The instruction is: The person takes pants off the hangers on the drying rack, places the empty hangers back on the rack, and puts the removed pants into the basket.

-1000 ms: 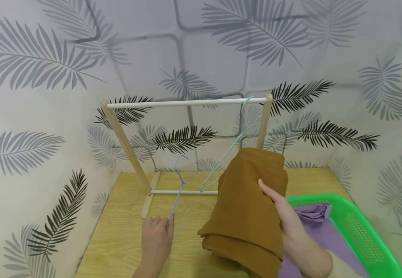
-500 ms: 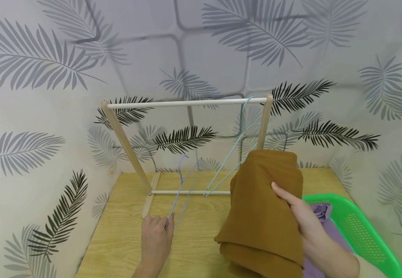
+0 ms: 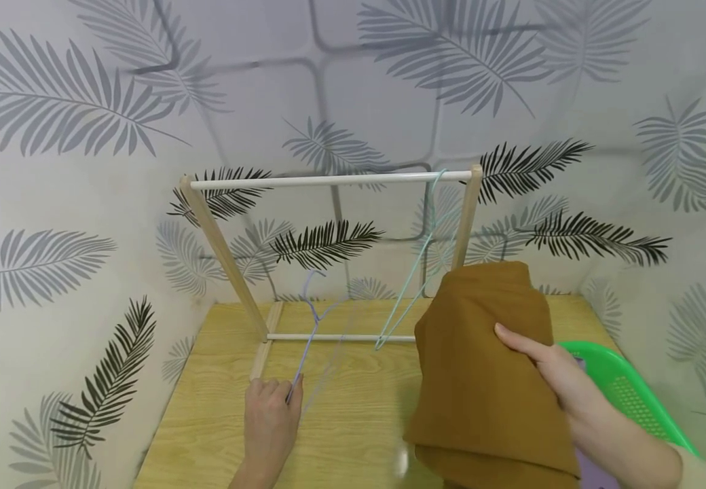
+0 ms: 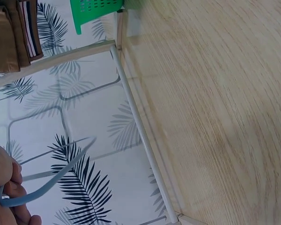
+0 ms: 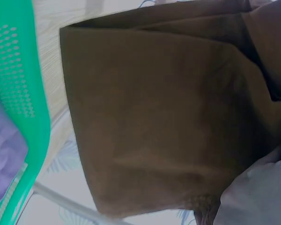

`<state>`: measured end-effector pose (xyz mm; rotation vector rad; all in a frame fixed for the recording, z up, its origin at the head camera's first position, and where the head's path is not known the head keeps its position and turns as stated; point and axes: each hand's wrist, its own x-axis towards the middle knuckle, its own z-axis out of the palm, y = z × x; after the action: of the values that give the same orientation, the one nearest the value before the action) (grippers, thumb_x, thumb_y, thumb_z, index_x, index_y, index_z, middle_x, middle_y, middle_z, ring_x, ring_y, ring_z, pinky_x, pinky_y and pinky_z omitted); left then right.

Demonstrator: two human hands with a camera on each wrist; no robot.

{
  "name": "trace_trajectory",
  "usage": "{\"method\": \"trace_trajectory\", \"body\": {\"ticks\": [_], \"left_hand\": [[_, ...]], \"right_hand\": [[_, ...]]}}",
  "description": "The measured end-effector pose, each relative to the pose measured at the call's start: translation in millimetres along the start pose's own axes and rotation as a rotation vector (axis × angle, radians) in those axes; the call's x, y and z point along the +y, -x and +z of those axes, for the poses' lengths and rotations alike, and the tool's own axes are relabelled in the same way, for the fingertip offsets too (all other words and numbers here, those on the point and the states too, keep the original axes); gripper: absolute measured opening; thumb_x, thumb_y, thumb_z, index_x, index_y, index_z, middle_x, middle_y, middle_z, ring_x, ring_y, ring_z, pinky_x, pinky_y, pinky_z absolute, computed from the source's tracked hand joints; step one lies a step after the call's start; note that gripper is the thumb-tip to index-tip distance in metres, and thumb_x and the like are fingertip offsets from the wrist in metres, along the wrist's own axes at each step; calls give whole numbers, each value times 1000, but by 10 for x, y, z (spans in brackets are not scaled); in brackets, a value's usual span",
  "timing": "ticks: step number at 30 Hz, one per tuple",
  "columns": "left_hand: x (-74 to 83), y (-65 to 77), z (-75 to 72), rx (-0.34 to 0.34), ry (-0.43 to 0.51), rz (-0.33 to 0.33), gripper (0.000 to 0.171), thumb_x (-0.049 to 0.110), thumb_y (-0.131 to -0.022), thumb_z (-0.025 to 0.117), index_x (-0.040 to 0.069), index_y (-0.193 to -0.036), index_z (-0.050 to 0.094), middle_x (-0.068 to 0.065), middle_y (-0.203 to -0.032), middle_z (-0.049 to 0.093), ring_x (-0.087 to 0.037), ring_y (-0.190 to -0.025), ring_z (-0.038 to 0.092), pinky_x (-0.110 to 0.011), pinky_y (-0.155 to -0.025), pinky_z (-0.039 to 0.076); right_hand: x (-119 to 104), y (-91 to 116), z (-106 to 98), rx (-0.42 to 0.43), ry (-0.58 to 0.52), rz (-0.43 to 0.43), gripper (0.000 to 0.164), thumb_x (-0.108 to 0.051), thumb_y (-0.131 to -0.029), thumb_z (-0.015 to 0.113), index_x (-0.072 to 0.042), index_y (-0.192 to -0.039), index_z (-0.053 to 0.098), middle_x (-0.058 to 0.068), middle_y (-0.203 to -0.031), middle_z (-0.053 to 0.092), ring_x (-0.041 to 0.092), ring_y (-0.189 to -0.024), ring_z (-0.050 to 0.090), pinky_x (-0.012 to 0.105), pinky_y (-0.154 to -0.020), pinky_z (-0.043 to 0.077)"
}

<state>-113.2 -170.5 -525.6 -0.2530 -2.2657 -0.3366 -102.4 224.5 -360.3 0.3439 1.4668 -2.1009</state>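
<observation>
My left hand [image 3: 270, 424] pinches a thin lavender-blue clothes hanger [image 3: 306, 350] by its lower corner, its hook pointing up and away. The left wrist view shows the curled fingers [image 4: 14, 183] around the end of the hanger [image 4: 61, 174]. Out to the right, my right hand [image 3: 567, 380] grips a folded mustard-brown garment [image 3: 481, 367], thumb on top and the other fingers hidden behind the cloth. A striped band [image 4: 30, 28] shows on its edge in the left wrist view. The cloth overlaps the green basket [image 3: 634, 387] in the head view.
A small wooden rack with a white top rod [image 3: 328, 180] stands at the back of the wooden table [image 3: 347, 435]. On the rod's right end hangs a mint-green hanger [image 3: 411, 278]. Purple cloth [image 5: 4, 150] lies in the basket. Behind everything is a leaf-patterned wall [image 3: 377, 81].
My right hand has carried the brown garment to the right, covering more of the basket. The lavender hanger has turned slightly in my left hand, and the mint hanger has swung right.
</observation>
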Motion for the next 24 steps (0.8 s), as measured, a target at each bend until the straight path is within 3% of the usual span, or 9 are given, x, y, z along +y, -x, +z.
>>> {"method": "trace_trajectory", "body": {"ticks": [6,14,24], "left_hand": [[-4,-10,-12,-4,7,-6,46,4,-78,87,11,-49,52,5,-46,43,-5,-59,23,-20,-60,23],[-17,-10,-7,7,12,-4,45,4,-78,87,10,-49,53,4,-46,43,-5,-60,22,-20,-61,23],[-17,-5,-16,6,9,-14,45,5,-79,86,11,-50,52,4,-46,43,-6,-60,22,-23,-60,23]], "right_hand": [[-45,4,-136,16,72,-31,17,-43,-107,59,-32,-120,60,-7,-100,79,16,-89,78,37,-83,64],[-131,-8,-328,43,170,-27,19,-42,-106,61,-29,-119,59,-6,-98,80,18,-87,80,40,-82,65],[-190,-91,-558,-19,252,-14,22,-42,-109,56,-28,-124,53,-5,-103,79,20,-92,79,41,-86,64]]}}
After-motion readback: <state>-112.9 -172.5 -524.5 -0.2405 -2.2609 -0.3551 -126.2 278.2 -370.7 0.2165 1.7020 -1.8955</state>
